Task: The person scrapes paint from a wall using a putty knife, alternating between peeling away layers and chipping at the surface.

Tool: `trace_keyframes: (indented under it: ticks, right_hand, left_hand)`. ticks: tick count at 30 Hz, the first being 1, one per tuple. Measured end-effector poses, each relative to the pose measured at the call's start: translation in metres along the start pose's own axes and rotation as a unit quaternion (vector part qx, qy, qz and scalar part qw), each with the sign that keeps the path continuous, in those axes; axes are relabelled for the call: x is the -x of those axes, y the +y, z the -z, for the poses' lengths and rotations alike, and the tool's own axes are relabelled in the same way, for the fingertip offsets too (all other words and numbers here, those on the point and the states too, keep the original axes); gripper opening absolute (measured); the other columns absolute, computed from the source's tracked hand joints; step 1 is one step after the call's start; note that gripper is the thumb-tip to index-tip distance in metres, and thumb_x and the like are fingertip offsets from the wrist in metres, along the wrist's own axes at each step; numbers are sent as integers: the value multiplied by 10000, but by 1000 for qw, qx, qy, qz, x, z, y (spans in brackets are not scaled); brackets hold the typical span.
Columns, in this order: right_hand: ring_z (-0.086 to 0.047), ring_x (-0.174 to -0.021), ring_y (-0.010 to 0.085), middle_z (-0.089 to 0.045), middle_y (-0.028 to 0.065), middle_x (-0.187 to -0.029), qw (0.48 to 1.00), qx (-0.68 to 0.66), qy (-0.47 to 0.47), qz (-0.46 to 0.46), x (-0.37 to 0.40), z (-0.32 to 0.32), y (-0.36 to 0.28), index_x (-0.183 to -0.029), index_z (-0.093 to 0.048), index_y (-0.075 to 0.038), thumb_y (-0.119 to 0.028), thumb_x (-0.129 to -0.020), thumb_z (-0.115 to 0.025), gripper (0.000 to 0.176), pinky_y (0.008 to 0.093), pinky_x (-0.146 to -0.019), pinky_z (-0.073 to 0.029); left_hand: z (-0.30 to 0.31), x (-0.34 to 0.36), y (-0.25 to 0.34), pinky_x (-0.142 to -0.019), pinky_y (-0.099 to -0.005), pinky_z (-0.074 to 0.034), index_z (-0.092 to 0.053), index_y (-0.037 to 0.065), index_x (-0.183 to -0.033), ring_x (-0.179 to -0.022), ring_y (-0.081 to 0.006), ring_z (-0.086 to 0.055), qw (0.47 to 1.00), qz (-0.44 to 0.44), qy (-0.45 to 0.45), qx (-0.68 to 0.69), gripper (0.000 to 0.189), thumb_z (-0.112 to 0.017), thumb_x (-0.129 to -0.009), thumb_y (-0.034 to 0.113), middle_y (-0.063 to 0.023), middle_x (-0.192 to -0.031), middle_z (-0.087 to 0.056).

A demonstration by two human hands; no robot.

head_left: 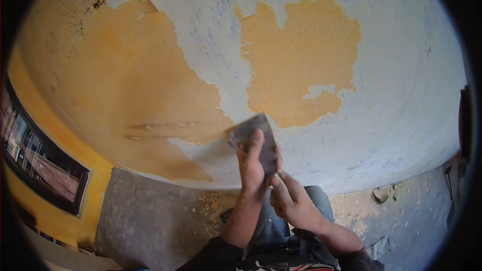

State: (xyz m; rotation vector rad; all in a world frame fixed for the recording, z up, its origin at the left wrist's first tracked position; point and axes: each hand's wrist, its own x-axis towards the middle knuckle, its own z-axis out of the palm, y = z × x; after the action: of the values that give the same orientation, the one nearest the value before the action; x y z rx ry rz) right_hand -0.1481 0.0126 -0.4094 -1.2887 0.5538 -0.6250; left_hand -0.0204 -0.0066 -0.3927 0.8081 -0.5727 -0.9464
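A wide, dark flat-bladed scraper [268, 151] is tilted in front of the wall [401, 70], its broad end close to the border between orange and white. My left hand [252, 169] grips the blade from the left, thumb lying along its face and fingers mostly hidden behind it. Lower down, my right hand [295, 201] is closed around the handle end, which its fingers cover. Above the blade, a ragged patch of orange paint [301, 55] is surrounded by bare white wall. A larger orange area [145, 80] spreads to the left, marked by two dark horizontal scratches.
Grey concrete floor [145, 216] runs along the wall's foot, with paint flakes scattered on it. Peeled pieces [384, 194] lie near the wall at the right. At far left, a dark-framed window [45, 158] is set in a yellow wall. Rough, crumbling plaster [93, 0] shows at upper left.
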Motion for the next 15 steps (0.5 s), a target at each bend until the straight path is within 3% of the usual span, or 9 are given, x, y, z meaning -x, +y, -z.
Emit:
trace_keyframes:
  ticks: [4, 7, 12, 15]
  right_hand:
    - [-329, -485, 40, -364, -44, -614, 998, 48, -12, 40, -11, -9, -15, -1039, -462, -63, -335, -1050, -373, 286, 215, -435, -278]
    - [-535, -569, 184, -528, 99, -635, 995, 91, 25, -11, 7, 0, 5, -986, -496, 17, -270, -1038, -399, 307, 346, -565, -437]
    - [-515, -558, 160, -513, 85, -628, 995, 99, 24, 22, -1, -8, -3, -1006, -497, 17, -273, -1038, -400, 307, 331, -554, -428]
    - [-499, -559, 179, -500, 93, -624, 997, 69, 13, -16, 9, -2, -5, -981, -482, 27, -284, -1037, -404, 326, 347, -560, -431]
  left_hand:
    - [-3, -6, 15, -365, -263, -418, -588, 1, -950, -403, -151, -516, 998, -31, 25, 48, 365, -594, -938, 366, -79, -625, -582]
    - [7, 5, -5, -369, -264, -428, -589, -9, -961, -410, -150, -525, 1000, -18, -5, -1, 376, -600, -936, 366, -83, -634, -585]
    - [4, 0, 5, -360, -278, -433, -582, -10, -974, -414, -158, -535, 999, 7, 28, 29, 357, -593, -941, 345, -90, -632, -584]
    - [5, 4, 0, -363, -264, -430, -582, -3, -985, -415, -154, -537, 1000, 0, -4, 8, 379, -599, -937, 373, -91, -636, -588]
